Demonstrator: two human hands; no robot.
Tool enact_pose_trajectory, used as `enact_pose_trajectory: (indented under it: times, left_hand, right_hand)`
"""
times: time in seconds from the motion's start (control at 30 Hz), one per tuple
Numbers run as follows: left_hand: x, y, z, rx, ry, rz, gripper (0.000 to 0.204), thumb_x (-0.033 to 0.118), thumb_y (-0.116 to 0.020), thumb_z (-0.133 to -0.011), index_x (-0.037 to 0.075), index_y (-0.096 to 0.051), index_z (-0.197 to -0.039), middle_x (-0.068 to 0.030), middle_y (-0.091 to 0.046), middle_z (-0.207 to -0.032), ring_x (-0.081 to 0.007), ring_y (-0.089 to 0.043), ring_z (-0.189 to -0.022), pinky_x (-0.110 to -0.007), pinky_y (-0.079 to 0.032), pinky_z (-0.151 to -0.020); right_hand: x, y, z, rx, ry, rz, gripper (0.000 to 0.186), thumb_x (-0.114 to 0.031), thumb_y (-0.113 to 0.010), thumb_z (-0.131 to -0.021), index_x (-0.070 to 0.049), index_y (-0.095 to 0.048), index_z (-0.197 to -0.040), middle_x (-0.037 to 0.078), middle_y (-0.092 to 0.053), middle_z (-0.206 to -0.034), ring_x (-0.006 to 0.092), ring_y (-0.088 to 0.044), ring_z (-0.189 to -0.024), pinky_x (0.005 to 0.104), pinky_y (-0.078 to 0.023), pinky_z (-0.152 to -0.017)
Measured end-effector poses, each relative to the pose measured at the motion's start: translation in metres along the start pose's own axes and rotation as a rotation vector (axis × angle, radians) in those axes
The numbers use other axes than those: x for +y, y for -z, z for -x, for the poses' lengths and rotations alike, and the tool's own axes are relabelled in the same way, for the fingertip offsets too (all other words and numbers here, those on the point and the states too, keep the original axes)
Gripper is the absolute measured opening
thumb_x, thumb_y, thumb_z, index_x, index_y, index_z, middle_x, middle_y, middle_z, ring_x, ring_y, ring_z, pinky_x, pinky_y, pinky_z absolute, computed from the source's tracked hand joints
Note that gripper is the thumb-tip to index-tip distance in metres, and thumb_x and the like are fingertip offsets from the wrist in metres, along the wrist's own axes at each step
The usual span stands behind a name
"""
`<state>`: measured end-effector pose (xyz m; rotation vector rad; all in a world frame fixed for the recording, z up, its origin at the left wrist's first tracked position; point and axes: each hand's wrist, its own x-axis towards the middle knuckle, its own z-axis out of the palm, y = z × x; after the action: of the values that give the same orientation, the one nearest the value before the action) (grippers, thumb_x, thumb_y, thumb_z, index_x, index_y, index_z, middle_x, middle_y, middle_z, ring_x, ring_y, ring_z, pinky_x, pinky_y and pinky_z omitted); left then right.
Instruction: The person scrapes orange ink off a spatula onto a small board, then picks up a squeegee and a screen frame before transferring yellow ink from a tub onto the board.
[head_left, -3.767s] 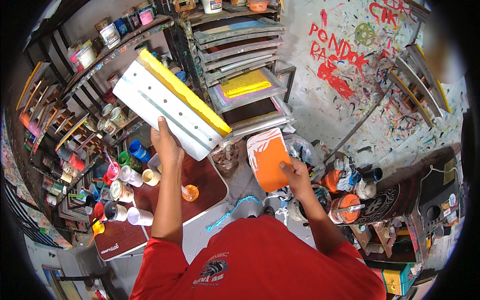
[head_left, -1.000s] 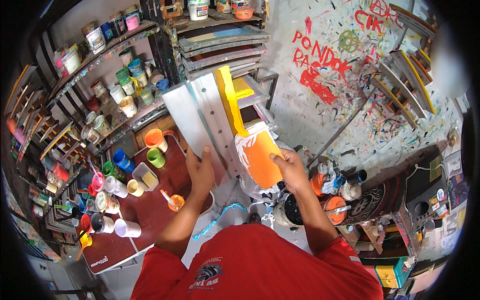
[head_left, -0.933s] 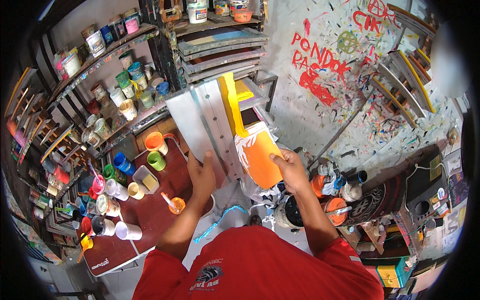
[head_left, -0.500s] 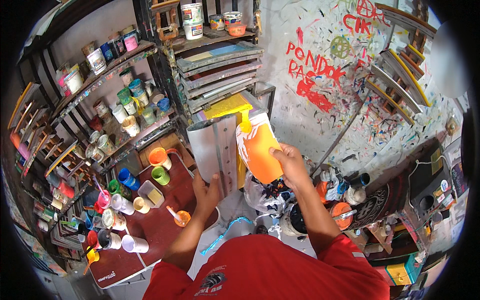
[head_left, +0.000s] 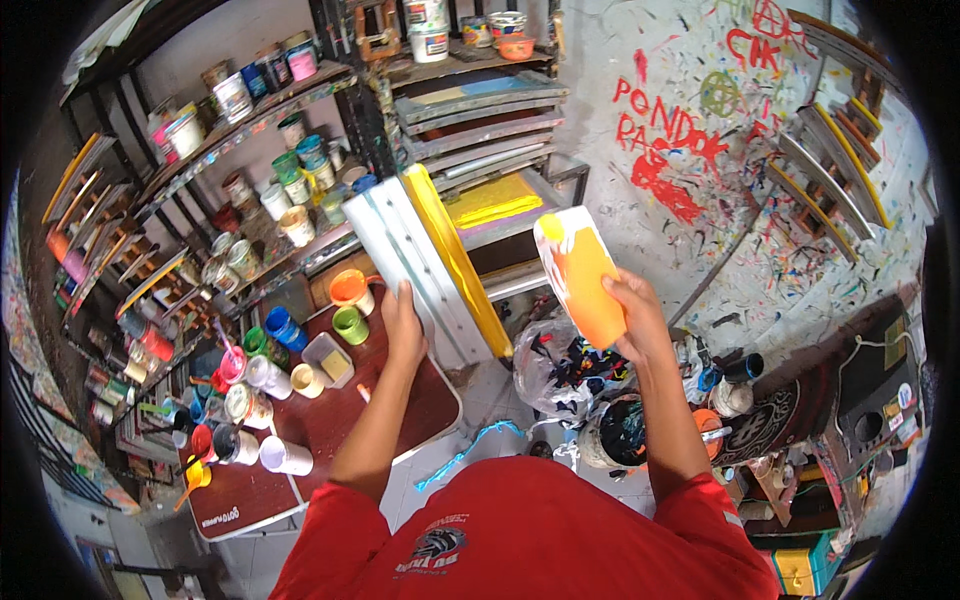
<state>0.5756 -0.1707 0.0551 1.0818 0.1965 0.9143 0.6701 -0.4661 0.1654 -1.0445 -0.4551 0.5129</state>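
Note:
My left hand [head_left: 405,328] is closed on the lower left side of a screen printing frame [head_left: 415,265]. The frame is tilted up, its long whitish side toward me with a row of small dots along it, and a yellow strip running down its right edge. In my right hand [head_left: 637,312] is an orange and white paint container [head_left: 580,280], gripped near its lower end and leaning to the left. Yellow shows at its upper end. A gap separates the container from the frame. The frame's far face is hidden from me.
A red folding table [head_left: 350,425] at left carries several paint cups and a plastic tub [head_left: 328,358]. Behind stand shelves of paint pots [head_left: 297,226] and a rack of stacked screens [head_left: 480,120]. A clear bag of scraps [head_left: 550,375] and a bucket [head_left: 605,440] are on the floor.
The container has moved right, away from the frame, and turned. The frame has tilted, its top leaning left, so its yellow edge shows more. My view has shifted left.

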Motion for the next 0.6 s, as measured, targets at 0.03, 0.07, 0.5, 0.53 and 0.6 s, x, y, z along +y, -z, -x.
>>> enact_pose_trajectory:
  times: [0.03,0.07,0.5,0.53,0.6]
  left_hand:
    - [0.005,0.001,-0.012,0.013,0.037,0.042,0.042,0.034,-0.038,-0.099,-0.002,-0.051,-0.116,-0.0095,-0.06,-0.104,-0.0183,-0.059,-0.092,-0.033,-0.047,-0.083]
    - [0.011,0.002,-0.023,0.024,0.075,0.088,0.046,0.039,-0.036,-0.1,-0.002,-0.051,-0.116,-0.0096,-0.06,-0.103,-0.0195,-0.059,-0.091,-0.034,-0.049,-0.082]
    - [0.058,-0.037,-0.078,0.137,0.092,0.248,0.06,0.071,-0.034,-0.086,0.014,-0.05,-0.076,-0.0016,-0.046,-0.059,-0.0145,-0.047,-0.049,-0.028,-0.041,-0.044]
    - [0.059,-0.04,-0.077,0.134,0.09,0.246,0.06,0.072,-0.034,-0.086,0.014,-0.05,-0.075,-0.0016,-0.046,-0.058,-0.0145,-0.047,-0.049,-0.028,-0.041,-0.043]
    - [0.058,-0.043,-0.074,0.134,0.1,0.242,0.061,0.072,-0.034,-0.085,0.014,-0.049,-0.074,-0.0016,-0.045,-0.057,-0.0145,-0.046,-0.048,-0.027,-0.04,-0.043]
  right_hand:
    - [0.011,0.005,0.008,-0.014,-0.048,-0.022,0.03,-0.011,-0.052,-0.09,0.009,-0.054,-0.113,0.012,-0.065,-0.098,0.0149,-0.064,-0.082,0.0269,-0.052,-0.074]
    - [0.019,0.008,0.017,-0.045,-0.099,-0.029,0.03,-0.011,-0.053,-0.09,0.009,-0.054,-0.113,0.011,-0.065,-0.098,0.015,-0.064,-0.083,0.0272,-0.052,-0.074]
    - [0.08,0.01,0.05,-0.22,-0.232,0.072,0.029,-0.012,-0.061,-0.086,0.006,-0.06,-0.109,0.006,-0.064,-0.097,0.0105,-0.06,-0.085,0.0248,-0.048,-0.074]
    - [0.081,0.011,0.05,-0.229,-0.229,0.075,0.028,-0.013,-0.061,-0.087,0.006,-0.06,-0.109,0.006,-0.064,-0.097,0.0101,-0.059,-0.085,0.0246,-0.048,-0.074]
    - [0.082,0.012,0.048,-0.252,-0.225,0.082,0.028,-0.014,-0.06,-0.087,0.005,-0.06,-0.108,0.005,-0.063,-0.097,0.0093,-0.058,-0.086,0.024,-0.047,-0.074]
